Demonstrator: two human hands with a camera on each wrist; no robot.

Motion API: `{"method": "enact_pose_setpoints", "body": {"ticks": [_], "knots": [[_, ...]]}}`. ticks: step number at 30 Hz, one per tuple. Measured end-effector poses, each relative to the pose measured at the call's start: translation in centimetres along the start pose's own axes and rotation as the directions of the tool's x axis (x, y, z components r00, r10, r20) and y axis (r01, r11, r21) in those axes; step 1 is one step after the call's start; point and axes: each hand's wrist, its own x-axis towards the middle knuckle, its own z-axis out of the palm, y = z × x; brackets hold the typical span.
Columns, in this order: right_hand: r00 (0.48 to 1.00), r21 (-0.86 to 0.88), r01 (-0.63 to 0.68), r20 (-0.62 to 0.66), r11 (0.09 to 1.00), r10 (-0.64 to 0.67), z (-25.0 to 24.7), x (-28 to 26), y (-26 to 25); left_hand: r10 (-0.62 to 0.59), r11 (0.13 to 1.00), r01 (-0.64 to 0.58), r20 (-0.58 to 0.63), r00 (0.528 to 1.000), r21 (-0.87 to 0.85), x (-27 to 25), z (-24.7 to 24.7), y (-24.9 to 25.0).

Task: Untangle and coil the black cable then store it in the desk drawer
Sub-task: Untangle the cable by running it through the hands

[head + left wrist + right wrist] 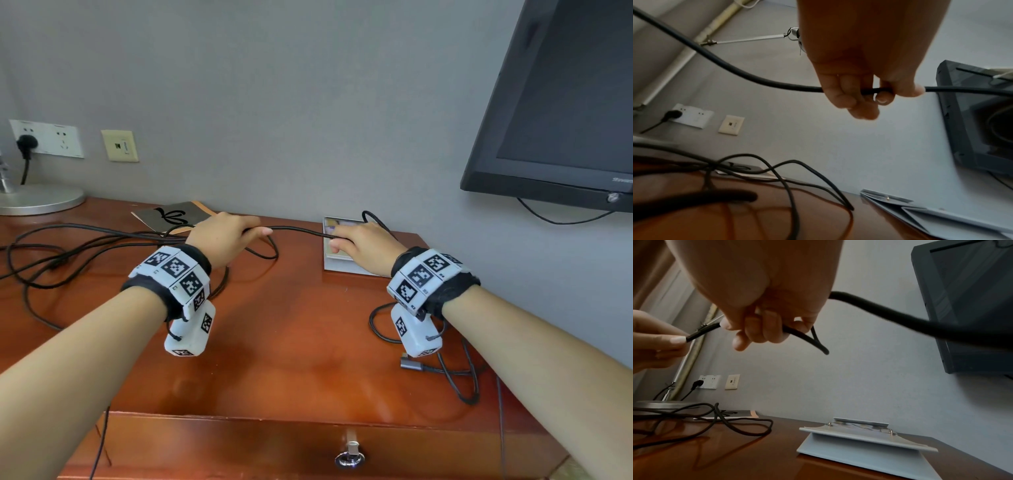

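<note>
The black cable (294, 230) is gripped by both hands above the counter (291, 342). The fingers of the left hand (222, 236) are curled round it, and in the left wrist view the cable is seen to pass through the closed fist and to come out at the thumb side. The right hand (363, 245) is also closed on it; in the right wrist view a small folded loop is held under the curled fingers, so more than one strand seems to be pinched there. Between the two hands a short piece of cable is stretched almost straight, raised above the wood.

The cable is judged to be light, soft and quite limp, with a matte sleeve that should not slip much. It bends easily but it keeps some curl, so loops can spring open if they are not held. It is best taken at a free run, not at a crossing, and the coils are best collected in one hand.

To the left of the left hand, the rest of the cable lies in loose crossing loops on the counter. Behind the right hand it goes down to the counter, where more loops and a plug end (411, 364) lie near the front right. The drawer (239, 445) below the counter edge is closed.
</note>
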Motion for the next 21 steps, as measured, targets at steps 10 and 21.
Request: {"method": "enact_pose_setpoints", "body": {"ticks": [10,21], "knots": [[1.0,0.024,0.004,-0.004,1.0,-0.004,-0.2,0.7,-1.2,0.168,0.985,-0.168,-0.011,0.986,-0.032,0.4,1.0,3.1],[0.999,0.094,-0.017,0.036,0.995,0.013,-0.3,0.5,-1.0,0.044,0.999,-0.04,-0.166,0.985,0.031,1.2,1.7,3.6]]}}
